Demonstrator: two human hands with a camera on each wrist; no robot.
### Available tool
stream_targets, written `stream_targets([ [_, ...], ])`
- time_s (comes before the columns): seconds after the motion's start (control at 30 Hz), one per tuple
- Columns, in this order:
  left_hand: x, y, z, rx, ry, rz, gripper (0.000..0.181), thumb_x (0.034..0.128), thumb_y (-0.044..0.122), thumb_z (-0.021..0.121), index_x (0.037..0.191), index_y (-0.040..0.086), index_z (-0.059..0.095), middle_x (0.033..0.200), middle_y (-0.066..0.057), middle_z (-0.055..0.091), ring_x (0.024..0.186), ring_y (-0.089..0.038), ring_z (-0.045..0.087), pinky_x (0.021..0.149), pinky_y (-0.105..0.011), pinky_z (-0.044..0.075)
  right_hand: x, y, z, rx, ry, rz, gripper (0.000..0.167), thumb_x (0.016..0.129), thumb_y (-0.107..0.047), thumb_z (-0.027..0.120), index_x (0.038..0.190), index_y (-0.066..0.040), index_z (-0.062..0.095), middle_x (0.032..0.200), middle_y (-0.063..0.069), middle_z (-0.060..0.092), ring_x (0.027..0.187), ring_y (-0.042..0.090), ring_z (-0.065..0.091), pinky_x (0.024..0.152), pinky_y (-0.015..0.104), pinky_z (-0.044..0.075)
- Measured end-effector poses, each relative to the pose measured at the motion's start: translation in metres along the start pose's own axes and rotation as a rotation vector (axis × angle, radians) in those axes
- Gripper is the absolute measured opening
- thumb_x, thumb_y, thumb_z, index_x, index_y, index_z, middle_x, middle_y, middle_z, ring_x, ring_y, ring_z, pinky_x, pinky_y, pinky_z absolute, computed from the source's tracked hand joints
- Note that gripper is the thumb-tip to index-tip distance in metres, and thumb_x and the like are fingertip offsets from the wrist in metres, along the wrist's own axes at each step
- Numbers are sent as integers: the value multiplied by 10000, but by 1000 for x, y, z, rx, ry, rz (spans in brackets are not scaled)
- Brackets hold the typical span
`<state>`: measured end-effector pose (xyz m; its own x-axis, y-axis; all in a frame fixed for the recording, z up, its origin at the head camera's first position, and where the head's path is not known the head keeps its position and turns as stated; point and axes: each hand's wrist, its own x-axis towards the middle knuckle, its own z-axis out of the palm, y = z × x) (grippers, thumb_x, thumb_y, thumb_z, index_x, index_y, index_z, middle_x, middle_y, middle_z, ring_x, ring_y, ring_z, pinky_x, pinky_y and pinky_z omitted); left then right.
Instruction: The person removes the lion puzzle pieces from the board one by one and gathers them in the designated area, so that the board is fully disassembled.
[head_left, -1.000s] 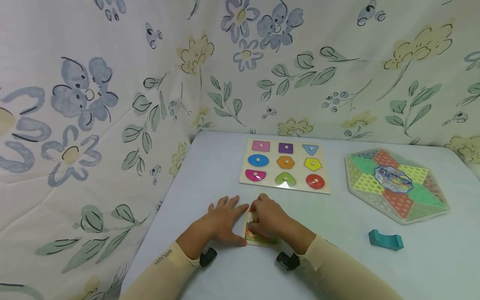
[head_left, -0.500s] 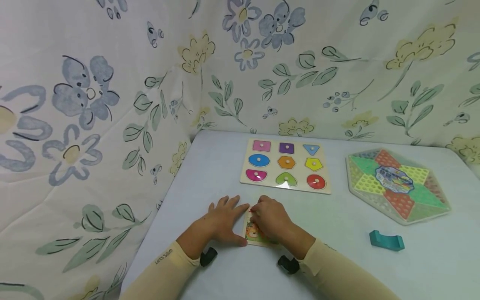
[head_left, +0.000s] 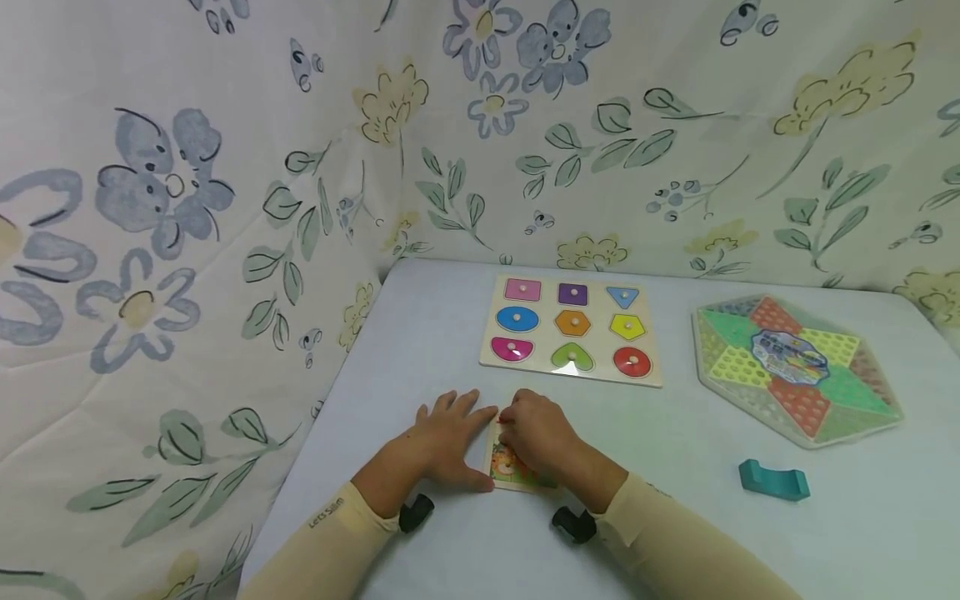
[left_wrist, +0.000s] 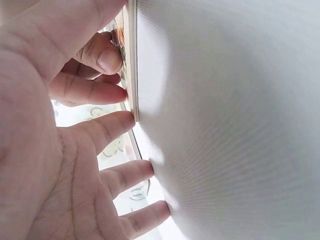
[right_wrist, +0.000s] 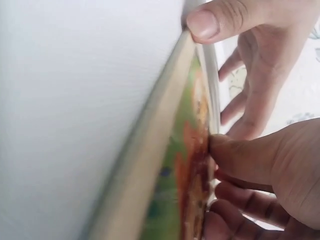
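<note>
From my remote station I am seeing a floral cloth (head_left: pixel 570 192) hanging behind and to the left of a white desk (head_left: pixel 420 325). On the desk's right side a hexagonal board (head_left: pixel 789 358), patterned in red, green and yellow, is lying well apart from the hands; a shape board (head_left: pixel 547 322) bearing nine coloured, knobbed pieces is lying just beyond them. My left hand (head_left: pixel 448 442) is spreading its straight fingers, thumb and index touching the left edge of a small picture board (head_left: pixel 510 467). My right hand (head_left: pixel 542 433) is curling its fingers over that board's face (I cannot tell whether they are pinching anything there). The picture board is lying on the desk between both hands, partly covered by the right one. A teal block (head_left: pixel 774 481), dipped in the middle, is sitting off to the right, and a small black device (head_left: pixel 574 525) is showing at each wrist.
</note>
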<state>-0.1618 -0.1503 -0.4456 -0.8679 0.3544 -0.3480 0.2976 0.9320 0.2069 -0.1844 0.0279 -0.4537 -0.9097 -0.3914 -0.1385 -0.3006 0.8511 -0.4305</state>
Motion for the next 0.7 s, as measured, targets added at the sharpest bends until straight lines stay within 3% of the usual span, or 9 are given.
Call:
stream_targets([
  [0.37,0,0,0,-16,-3,1,1043,709,657,826,1584,315,374,1682,-62,267,1531,-406,216,1149,-731,262,5,2,-3,62,-46,37,349,830,-245,869,1117,-86,752,1022,43,616,869,163,568,868,331,593],
  [0.7,-1,0,-1,-14,1,5,1047,708,666,820,1587,318,368,1684,-62,260,1532,-404,209,1150,-729,259,0,5,-1,105,14,-3,389,836,-211,862,1167,-123,676,1029,15,625,907,151,565,869,327,588],
])
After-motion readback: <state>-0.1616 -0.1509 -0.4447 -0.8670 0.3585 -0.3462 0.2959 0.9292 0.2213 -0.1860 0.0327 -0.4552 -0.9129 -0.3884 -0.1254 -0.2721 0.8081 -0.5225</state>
